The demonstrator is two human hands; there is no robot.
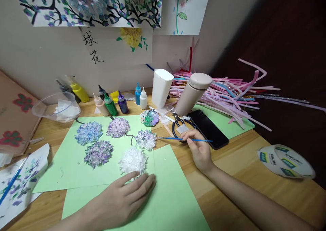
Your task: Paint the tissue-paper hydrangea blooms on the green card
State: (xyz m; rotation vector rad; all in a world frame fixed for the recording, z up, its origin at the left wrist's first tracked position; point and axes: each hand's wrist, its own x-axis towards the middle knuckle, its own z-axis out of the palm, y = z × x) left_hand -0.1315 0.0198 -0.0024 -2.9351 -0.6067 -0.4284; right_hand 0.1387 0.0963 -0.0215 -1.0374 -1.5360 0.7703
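Observation:
Between the fingertips of my right hand [200, 151] is a thin blue paintbrush [173, 138], its tip at the edge of a paper flower [145, 139] dabbed with purple and grey-green. Palm down on green paper [168, 176], my left hand [127, 197] lies with fingers stretched out, at the lower edge of a white paper flower [132, 160]. Blue [88, 133], lilac [118, 127] and dark purple [98, 153] paper flowers sit farther left on the green sheets. A flower-shaped palette [149, 118] with smeared paint stands just behind the brush tip.
Paint bottles [123, 103], a plastic bowl [53, 107], a white cup [161, 88] and a beige tumbler [193, 93] line the back. Scissors [179, 120], a black phone [209, 129] and pipe cleaners [229, 92] are rightward. Paint-marked paper [28, 176] bears another brush [12, 181].

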